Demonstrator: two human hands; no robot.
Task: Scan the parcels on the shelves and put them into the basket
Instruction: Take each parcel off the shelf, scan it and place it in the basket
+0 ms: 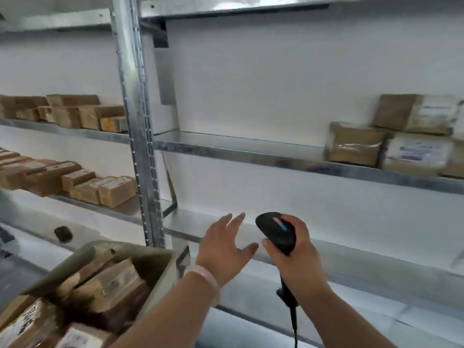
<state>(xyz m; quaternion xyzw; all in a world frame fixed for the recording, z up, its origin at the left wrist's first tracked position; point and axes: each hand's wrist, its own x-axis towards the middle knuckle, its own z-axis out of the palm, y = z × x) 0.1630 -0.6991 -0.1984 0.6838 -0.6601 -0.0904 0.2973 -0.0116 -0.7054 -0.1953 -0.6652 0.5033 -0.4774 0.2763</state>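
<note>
Left of the steel upright [140, 121], small brown taped parcels [75, 111] crowd one shelf, with a lower row [75, 182] on the shelf beneath. Far right of the upright, larger parcels [391, 141] with white labels are stacked two high. Below and left of the upright, the beige basket [153, 264] holds parcels piled loosely [108, 285]. Right of the upright, the black scanner [276, 232] stands upright in the right hand [298, 257].

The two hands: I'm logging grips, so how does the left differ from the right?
The left hand is open with fingers spread and holds nothing; the right hand grips a black scanner. The left wrist wears a pale band; the right wrist is bare. Both are in front of the lower shelf.
</note>
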